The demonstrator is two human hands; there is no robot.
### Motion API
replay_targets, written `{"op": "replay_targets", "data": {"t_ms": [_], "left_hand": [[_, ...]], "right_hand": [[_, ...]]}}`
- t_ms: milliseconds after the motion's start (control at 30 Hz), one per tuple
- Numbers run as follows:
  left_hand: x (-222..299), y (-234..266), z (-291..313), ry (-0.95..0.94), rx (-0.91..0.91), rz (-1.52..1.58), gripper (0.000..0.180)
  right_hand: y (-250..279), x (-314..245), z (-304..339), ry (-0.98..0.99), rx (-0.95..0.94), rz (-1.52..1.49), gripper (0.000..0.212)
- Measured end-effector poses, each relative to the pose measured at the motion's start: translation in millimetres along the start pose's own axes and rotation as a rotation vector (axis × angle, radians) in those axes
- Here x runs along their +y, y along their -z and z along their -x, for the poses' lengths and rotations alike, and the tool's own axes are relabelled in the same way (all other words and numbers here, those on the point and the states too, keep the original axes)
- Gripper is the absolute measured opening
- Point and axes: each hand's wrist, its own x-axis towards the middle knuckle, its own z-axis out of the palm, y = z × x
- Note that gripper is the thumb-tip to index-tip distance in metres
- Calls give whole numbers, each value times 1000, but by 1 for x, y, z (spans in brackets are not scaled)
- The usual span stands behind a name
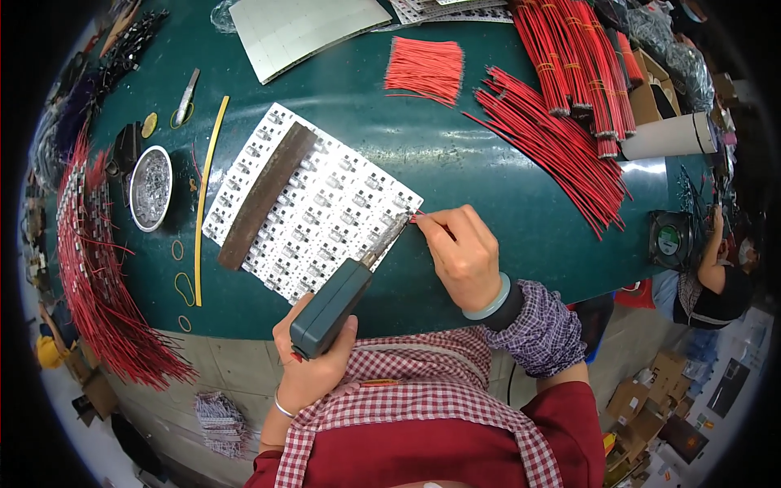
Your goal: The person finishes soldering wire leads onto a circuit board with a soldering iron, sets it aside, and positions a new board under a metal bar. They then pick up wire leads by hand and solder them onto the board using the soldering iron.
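My left hand (307, 362) grips the dark green handle of a soldering iron (335, 302) whose tip reaches the right corner of a white panel of small circuit boards (325, 203). My right hand (464, 252) pinches a short red wire (419, 216) at that same corner, right by the iron's tip. A long brown bar (267, 193) lies diagonally across the panel's left part. The panel rests on a dark green table (455, 163).
Bundles of red wires (569, 122) and a pile of short red wires (425, 69) lie at the back right. A metal bowl (150, 187), a yellow strip (203, 187) and finished wired pieces (89, 268) sit left. Another person (716, 276) is at the right edge.
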Motion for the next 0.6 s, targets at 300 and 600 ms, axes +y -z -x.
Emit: {"op": "replay_targets", "data": {"t_ms": [300, 600], "left_hand": [[-8, 2, 8, -13, 107, 12, 18], [-2, 0, 4, 49, 74, 65, 17]], "right_hand": [[2, -2, -3, -18, 12, -15, 25], [-1, 1, -1, 1, 10, 0, 22]]}}
